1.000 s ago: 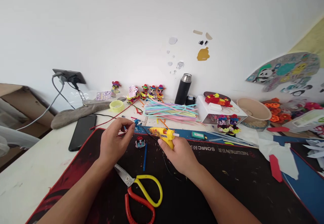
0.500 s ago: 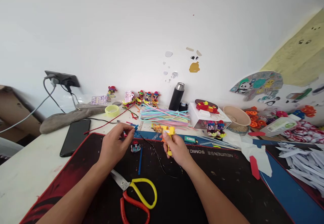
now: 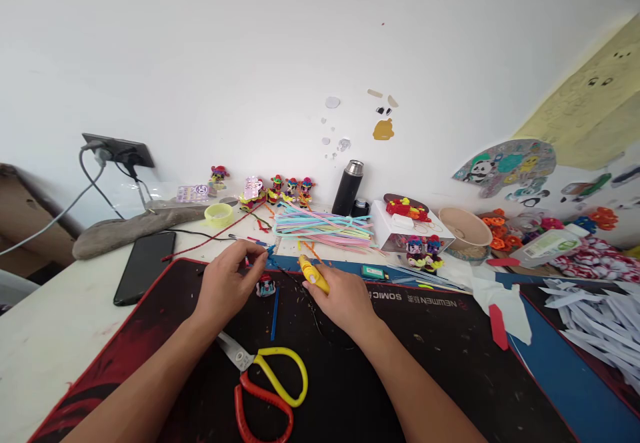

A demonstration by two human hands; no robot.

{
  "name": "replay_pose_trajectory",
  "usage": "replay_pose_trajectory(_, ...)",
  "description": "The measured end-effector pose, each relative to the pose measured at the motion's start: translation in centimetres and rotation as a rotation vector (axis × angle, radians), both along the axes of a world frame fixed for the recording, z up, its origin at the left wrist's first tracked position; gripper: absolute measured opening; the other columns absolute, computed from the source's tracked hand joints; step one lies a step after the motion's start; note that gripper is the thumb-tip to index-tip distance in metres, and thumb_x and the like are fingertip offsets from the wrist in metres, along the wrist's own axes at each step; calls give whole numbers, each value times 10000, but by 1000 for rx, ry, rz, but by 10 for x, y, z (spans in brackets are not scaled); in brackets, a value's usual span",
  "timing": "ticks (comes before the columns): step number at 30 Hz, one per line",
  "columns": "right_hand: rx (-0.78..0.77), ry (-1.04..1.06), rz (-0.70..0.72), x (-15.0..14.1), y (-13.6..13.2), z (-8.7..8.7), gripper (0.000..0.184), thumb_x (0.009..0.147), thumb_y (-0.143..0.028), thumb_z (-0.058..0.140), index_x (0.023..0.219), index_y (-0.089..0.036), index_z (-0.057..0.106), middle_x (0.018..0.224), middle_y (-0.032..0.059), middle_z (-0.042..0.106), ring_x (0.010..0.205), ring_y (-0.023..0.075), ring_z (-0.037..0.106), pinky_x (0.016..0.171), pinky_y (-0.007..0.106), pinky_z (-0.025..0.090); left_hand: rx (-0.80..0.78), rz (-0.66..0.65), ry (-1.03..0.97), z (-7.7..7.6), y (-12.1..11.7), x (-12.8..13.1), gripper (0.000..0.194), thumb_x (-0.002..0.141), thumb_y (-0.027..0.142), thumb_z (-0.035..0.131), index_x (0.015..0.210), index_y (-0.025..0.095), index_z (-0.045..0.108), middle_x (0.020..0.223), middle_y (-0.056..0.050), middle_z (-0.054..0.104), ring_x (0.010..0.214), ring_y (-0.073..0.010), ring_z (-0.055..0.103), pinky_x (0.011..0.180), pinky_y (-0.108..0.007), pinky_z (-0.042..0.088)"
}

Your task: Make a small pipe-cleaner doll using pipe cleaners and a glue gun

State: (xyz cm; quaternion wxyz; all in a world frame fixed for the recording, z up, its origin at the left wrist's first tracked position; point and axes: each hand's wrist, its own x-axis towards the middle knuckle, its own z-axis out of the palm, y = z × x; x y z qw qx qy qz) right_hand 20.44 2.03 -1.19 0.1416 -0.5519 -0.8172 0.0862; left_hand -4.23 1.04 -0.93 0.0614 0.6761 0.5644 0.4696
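My left hand (image 3: 226, 286) is closed in a pinch on a small blue piece at its fingertips, over the black desk mat (image 3: 450, 356). Just right of it a tiny doll figure (image 3: 265, 286) stands on the mat, with a blue stick (image 3: 275, 304) lying beside it. My right hand (image 3: 341, 299) grips a yellow glue gun (image 3: 313, 273) whose nozzle points left toward the left hand. A thin black cord (image 3: 313, 306) runs under the right hand.
Yellow-and-red scissors (image 3: 265, 383) lie near the front of the mat. Behind are a bundle of pastel strips (image 3: 327, 227), a row of small dolls (image 3: 285, 190), a black flask (image 3: 348, 188), a white box (image 3: 400, 229), a bowl (image 3: 465, 229), a phone (image 3: 144, 267) and tape roll (image 3: 219, 214).
My right hand turned the glue gun from upright to lying low, nozzle toward the left hand. The left hand stayed pinched. The view shifted slightly right.
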Motion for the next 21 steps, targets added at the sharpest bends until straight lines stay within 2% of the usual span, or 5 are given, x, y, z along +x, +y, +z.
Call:
replay_pose_trajectory(5, -43, -6, 54, -1, -1, 1, 330, 1013, -523, 682, 1192, -253, 745, 1063, 51, 807, 942, 266, 749, 700, 319, 391, -56, 8, -46, 2, 0, 3, 177, 942, 375, 599, 875, 238, 690, 825, -17, 734, 699, -192, 600, 675, -305, 454)
replay_pose_trajectory(11, -108, 29, 128, -2, -2, 1, 379, 944, -615, 746, 998, -240, 755, 943, 32, 729, 892, 231, 693, 693, 309, 360, -144, 40, -236, 6, 1, 7, 248, 900, 475, 630, 841, 242, 694, 814, -23, 749, 675, -199, 615, 652, -308, 477)
replay_pose_trajectory(14, -115, 56, 159, -1, -3, 2, 408, 922, -633, 765, 1054, -246, 763, 966, 34, 720, 923, 236, 683, 714, 309, 375, -166, 40, -266, 7, 2, 7, 266, 888, 493, 635, 831, 240, 693, 797, -21, 737, 671, -200, 613, 654, -310, 481)
replay_pose_trajectory(18, -103, 95, 194, 1, -5, 2, 548, 902, -674, 764, 1213, -223, 760, 1029, 72, 733, 968, 262, 684, 768, 324, 428, -207, 32, -289, 7, 1, 7, 284, 879, 511, 648, 847, 233, 699, 806, -21, 729, 686, -200, 610, 658, -308, 476)
replay_pose_trajectory(21, -76, 226, 144, 1, -5, 2, 434, 978, -570, 725, 1216, -210, 766, 943, 55, 734, 884, 227, 685, 769, 317, 456, -280, -40, -354, 10, -1, 9, 306, 869, 533, 674, 839, 229, 691, 784, -14, 704, 704, -202, 615, 664, -303, 474)
